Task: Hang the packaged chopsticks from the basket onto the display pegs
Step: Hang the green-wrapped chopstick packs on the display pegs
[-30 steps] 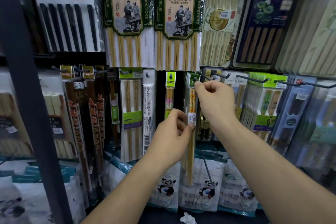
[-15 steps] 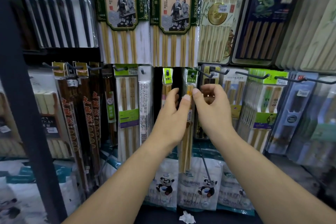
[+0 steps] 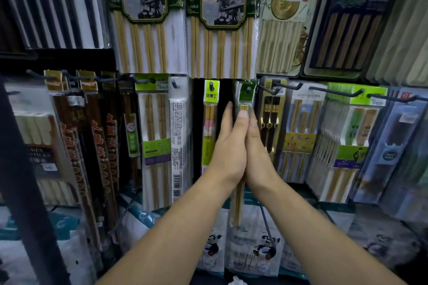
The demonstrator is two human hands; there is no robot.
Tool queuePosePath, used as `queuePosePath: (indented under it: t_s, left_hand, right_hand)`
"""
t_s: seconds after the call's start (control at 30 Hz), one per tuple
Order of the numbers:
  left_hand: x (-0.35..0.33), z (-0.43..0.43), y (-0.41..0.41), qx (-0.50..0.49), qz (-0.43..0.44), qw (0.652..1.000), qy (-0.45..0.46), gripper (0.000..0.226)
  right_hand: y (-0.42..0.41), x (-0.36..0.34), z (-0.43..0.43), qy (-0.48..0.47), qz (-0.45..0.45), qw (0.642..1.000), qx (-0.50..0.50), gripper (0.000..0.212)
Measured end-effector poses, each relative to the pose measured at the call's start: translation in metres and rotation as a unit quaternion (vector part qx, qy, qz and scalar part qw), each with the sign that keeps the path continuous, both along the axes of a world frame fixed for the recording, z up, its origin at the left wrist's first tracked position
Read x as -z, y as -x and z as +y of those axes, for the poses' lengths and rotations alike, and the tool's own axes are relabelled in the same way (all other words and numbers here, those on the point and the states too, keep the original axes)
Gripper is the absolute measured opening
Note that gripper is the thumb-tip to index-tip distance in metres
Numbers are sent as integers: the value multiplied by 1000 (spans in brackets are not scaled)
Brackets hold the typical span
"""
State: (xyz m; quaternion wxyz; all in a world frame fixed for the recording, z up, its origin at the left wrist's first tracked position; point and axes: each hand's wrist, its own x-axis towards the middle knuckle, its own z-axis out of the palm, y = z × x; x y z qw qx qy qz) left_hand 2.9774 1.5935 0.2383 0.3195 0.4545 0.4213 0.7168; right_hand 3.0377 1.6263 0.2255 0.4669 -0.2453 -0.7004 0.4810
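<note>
A narrow pack of bamboo chopsticks (image 3: pixel 245 95) with a green header card hangs on a dark peg (image 3: pixel 248 89) in the middle of the display. My left hand (image 3: pixel 228 146) and my right hand (image 3: pixel 256 146) press flat against its two sides, fingers straight, palms facing each other. The pack's lower end (image 3: pixel 237 206) shows below my wrists. The basket is out of view.
A similar pack with a lime header (image 3: pixel 210 109) hangs just left. Bare pegs (image 3: pixel 287 87) jut out to the right. Large hotpot chopstick packs (image 3: pixel 223 18) hang above. Panda-printed bags (image 3: pixel 252 245) sit below, and a dark upright post (image 3: pixel 25 180) stands at left.
My right hand came down from the peg. Both hands closed flat around the hanging pack, and the camera moved closer to the display.
</note>
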Motion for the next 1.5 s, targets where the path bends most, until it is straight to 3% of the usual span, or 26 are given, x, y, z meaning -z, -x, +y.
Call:
queuePosePath:
  t_s: [0.3, 0.43, 0.6, 0.73, 0.97, 1.13, 1.33, 1.43, 1.5]
  left_hand:
    - [-10, 27, 11, -9, -2, 1000, 27, 53]
    - [-18, 36, 11, -14, -27, 999, 35, 51]
    - [-20, 53, 5, -34, -71, 996, 39, 49]
    - [-21, 59, 6, -59, -81, 993, 55, 46]
    - [-15, 50, 9, -66, -72, 993, 67, 51]
    - [-1, 30, 11, -27, -17, 997, 64, 56]
    - [51, -58, 0, 19, 166, 984, 59, 68]
    - [91, -101, 5, 0, 232, 967, 104, 44]
    - [128, -124, 15, -31, 261, 950, 165, 20]
  right_hand:
    - [15, 2, 36, -9, 28, 999, -17, 92]
    - [21, 0, 54, 8, 29, 999, -21, 81]
    - [27, -1, 69, 40, 15, 999, -25, 84]
    - [32, 1, 79, 68, 34, 997, -23, 60]
    - [22, 7, 71, 16, -4, 1000, -7, 60]
    - [3, 12, 51, -1, -35, 999, 21, 58]
    - [-48, 51, 1, 9, -55, 996, 69, 39]
    - [-73, 97, -29, -15, -131, 987, 97, 12]
    - [-87, 139, -51, 16, -201, 977, 74, 9]
